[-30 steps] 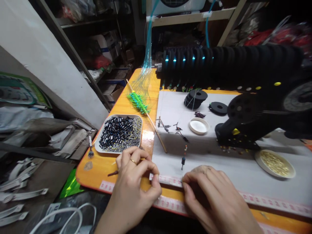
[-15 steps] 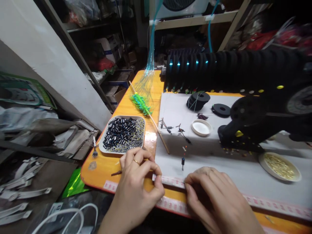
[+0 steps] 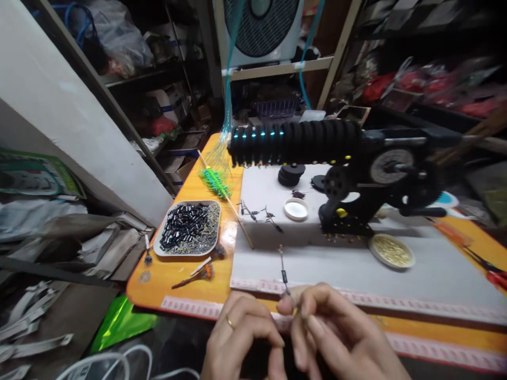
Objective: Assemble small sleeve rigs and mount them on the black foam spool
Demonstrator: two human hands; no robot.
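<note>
My left hand (image 3: 241, 338) is at the front edge of the table with its fingers curled in and a ring on one finger; what it pinches, if anything, is too small to make out. Close beside it, my right hand (image 3: 336, 327) has thumb and forefinger pressed together around a tiny, blurred, yellowish bit. Just above the fingertips stands a thin strand with a small black cylinder (image 3: 284, 276) and a reddish upper tip. Its lower end reaches down to my fingers. Similar dark pieces (image 3: 273, 220) lie farther back on the white board (image 3: 309, 258).
A white tray (image 3: 157, 248) of black and grey pieces stands left, beside a brush (image 3: 192, 277) and a stick wound with green thread (image 3: 216, 182). A black ribbed roller machine (image 3: 297, 142) spans the back. Right are a dish of gold bits (image 3: 410, 262) and red-handled scissors (image 3: 497, 277).
My hands have drawn closer together and sit lower in view, off the measuring tape. The strand with the black cylinder now meets my fingers. The camera view has shifted up and right.
</note>
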